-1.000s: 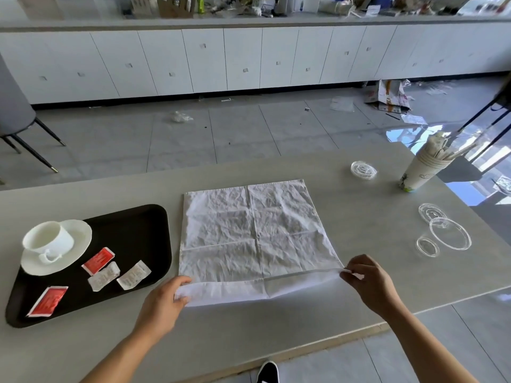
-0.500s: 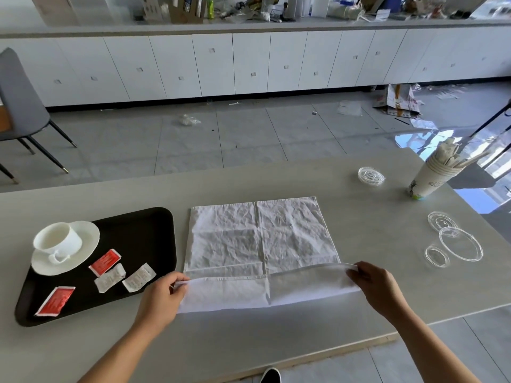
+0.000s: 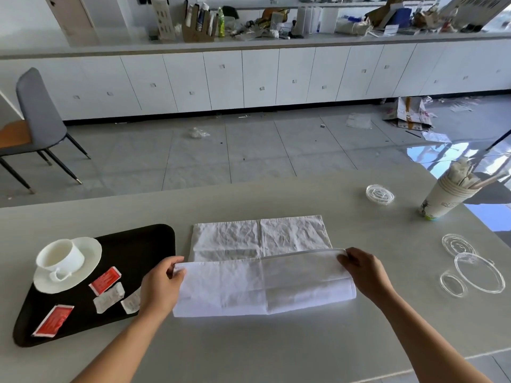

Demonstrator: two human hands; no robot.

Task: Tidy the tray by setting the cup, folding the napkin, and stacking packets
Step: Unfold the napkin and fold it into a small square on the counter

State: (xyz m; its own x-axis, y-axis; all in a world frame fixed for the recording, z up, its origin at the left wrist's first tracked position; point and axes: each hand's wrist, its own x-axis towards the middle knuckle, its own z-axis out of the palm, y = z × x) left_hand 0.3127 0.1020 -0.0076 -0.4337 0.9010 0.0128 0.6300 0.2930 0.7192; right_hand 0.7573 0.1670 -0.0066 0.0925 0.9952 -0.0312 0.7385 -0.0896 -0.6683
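A white cloth napkin (image 3: 260, 283) lies on the grey table, its near half lifted and carried over the far half. My left hand (image 3: 161, 286) pinches the napkin's left corner and my right hand (image 3: 365, 272) pinches its right corner. To the left sits a black tray (image 3: 132, 244). On it stands a white cup (image 3: 59, 257) upright on a white saucer (image 3: 88, 261). Two red packets (image 3: 105, 280) (image 3: 54, 320) and two white packets (image 3: 107, 297) (image 3: 131, 302) lie loose on the tray, the right white one partly hidden by my left hand.
At the right of the table are several clear plastic lids (image 3: 478, 272) (image 3: 379, 194) and a stack of paper cups (image 3: 442, 200) holding sticks. The table's near edge (image 3: 414, 371) runs below my arms. A grey chair (image 3: 38, 125) stands on the floor at far left.
Both hands have lifted the napkin's near edge and carried it away from me over the cloth, so the fold now covers about half. The camera view has tilted upward.
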